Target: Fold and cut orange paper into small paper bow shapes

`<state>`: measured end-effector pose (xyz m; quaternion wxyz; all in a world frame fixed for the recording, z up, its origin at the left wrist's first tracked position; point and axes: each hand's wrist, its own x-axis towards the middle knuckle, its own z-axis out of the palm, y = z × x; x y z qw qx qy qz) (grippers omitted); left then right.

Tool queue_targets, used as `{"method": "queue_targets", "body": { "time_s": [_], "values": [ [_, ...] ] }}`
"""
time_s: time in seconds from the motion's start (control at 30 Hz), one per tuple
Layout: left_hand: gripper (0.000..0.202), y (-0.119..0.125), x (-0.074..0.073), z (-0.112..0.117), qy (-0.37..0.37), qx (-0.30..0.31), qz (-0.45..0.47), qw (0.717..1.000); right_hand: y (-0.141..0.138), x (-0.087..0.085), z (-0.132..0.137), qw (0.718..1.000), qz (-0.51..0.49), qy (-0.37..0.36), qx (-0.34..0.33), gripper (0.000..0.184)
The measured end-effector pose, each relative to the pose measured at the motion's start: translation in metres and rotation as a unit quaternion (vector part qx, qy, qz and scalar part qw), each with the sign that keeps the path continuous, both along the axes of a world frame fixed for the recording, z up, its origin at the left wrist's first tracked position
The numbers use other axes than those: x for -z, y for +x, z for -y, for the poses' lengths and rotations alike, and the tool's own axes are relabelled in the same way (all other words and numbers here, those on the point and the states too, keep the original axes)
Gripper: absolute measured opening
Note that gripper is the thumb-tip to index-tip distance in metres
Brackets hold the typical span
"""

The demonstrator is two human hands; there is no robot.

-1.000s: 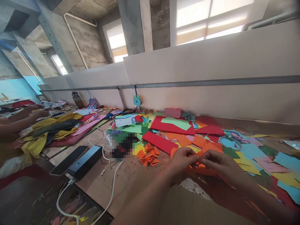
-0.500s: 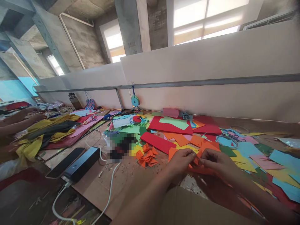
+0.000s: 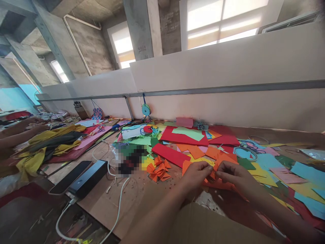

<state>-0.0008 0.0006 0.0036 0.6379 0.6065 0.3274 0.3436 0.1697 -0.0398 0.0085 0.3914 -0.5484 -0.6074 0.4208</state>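
My left hand (image 3: 197, 174) and my right hand (image 3: 232, 174) come close together over the table, fingers closed in a pinch. Between them is a small piece of orange paper (image 3: 212, 174), mostly hidden by the fingers. More orange paper (image 3: 219, 184) lies just under the hands. To the left of my left hand sits a pile of folded orange paper pieces (image 3: 159, 169). Behind the hands are flat orange sheets (image 3: 195, 151) and a long red paper strip (image 3: 170, 154).
A black power bank (image 3: 88, 178) with a white cable (image 3: 119, 203) and a phone (image 3: 69, 178) lie at the left. Coloured paper (image 3: 269, 162) spreads to the right. Cardboard (image 3: 213, 225) is at the near edge. Another person's arms (image 3: 20, 130) show at far left.
My hands keep almost the same pinch on the orange paper. The view has shifted very slightly; the other person's arms at far left have moved a little.
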Motion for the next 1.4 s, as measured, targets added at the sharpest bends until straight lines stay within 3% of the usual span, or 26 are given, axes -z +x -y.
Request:
{"method": "queue_targets", "body": {
  "time_s": [0.13,0.3,0.43,0.67,0.9,1.1,1.4],
  "values": [
    [0.031,-0.001,-0.004,0.003,-0.004,-0.004,-0.018,1.000,-0.001,0.000,0.001,1.000,0.009,0.006,0.005,0.025],
    [0.034,0.002,-0.001,0.005,-0.083,-0.067,0.082,0.991,0.000,-0.005,0.000,0.998,-0.056,0.018,0.018,0.023],
    [0.035,0.003,0.001,0.004,-0.088,-0.085,0.140,0.983,0.001,-0.007,-0.002,0.995,-0.088,-0.006,0.036,0.028],
    [0.031,0.005,0.001,0.008,-0.116,-0.071,0.128,0.982,-0.001,-0.006,-0.002,0.995,-0.091,-0.014,0.034,0.027],
    [0.029,0.005,0.000,0.004,-0.044,-0.102,0.058,0.992,0.003,-0.005,-0.004,0.998,-0.054,-0.007,0.030,0.032],
    [0.037,0.006,0.006,0.002,-0.056,-0.123,0.080,0.988,-0.001,-0.003,-0.004,0.996,-0.077,-0.030,0.032,0.035],
    [0.036,0.007,0.004,0.005,-0.105,-0.105,0.110,0.983,0.003,0.004,-0.004,0.997,-0.070,-0.029,0.014,0.033]
  ]
}}
